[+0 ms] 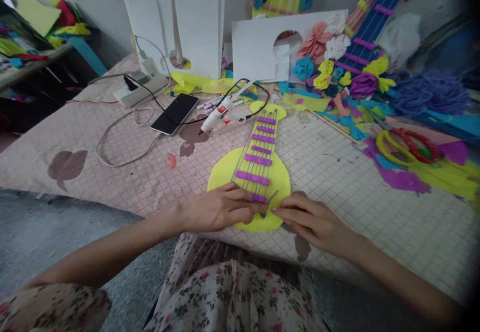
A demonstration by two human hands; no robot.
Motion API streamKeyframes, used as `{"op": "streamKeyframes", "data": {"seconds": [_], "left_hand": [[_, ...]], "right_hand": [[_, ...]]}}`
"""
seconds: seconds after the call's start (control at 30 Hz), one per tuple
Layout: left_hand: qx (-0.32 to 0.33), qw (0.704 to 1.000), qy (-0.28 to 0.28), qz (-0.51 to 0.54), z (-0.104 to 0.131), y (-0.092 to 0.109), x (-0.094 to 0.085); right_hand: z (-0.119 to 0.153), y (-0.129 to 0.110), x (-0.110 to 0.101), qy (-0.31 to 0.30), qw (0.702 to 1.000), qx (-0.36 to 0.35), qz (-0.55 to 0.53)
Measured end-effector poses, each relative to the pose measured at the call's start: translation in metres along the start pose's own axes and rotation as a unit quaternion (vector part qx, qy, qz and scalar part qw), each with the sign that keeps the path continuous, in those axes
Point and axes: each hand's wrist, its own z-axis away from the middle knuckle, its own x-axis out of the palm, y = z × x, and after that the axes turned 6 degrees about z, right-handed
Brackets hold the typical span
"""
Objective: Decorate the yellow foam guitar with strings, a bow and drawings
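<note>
A yellow guitar-shaped cutout (pixel 224 170) lies on the table, with purple strips (pixel 258 160) across its neck and body and thin grey strings running lengthwise. My left hand (pixel 221 207) rests over the lower left of the body, its fingers extended and pressing near the lowest strip. On the right, my right hand (pixel 315 219) has its thumb and fingertips pinched together at the body's lower right edge, beside the loose end of a grey string (pixel 273 196). Whatever lies between those fingertips is too small to make out.
A white glue gun (pixel 217 117) with a black cable lies beyond the cutout. Left of it are a phone (pixel 175 114) and a power strip (pixel 140 90). Scissors (pixel 395 147), paper scraps, blue yarn (pixel 431 93) and paper flowers (pixel 316 42) are at the right.
</note>
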Motion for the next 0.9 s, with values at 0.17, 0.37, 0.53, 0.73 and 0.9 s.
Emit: {"op": "streamKeyframes", "data": {"seconds": [0.17,0.37,0.53,0.73,0.9], "left_hand": [[0.002,1.000,0.008,-0.002,0.0000,0.0001,0.0002],[0.016,1.000,0.006,-0.023,0.0005,0.0008,0.0004],[0.016,0.999,0.001,-0.036,0.0011,0.0008,0.0011],[0.022,0.999,0.006,-0.032,0.0014,0.0009,0.0001],[0.016,1.000,0.013,-0.019,0.0018,0.0002,0.0018]], "right_hand": [[0.0014,0.0005,0.0002,-0.006,1.000,-0.005,0.009],[0.0007,-0.0013,-0.0006,-0.027,0.999,-0.015,0.036],[-0.0024,-0.0047,-0.0025,-0.022,0.998,-0.023,0.053],[-0.0025,-0.0054,-0.0004,-0.068,0.992,-0.026,0.098],[-0.0020,-0.0030,0.0032,-0.106,0.986,-0.025,0.123]]}}
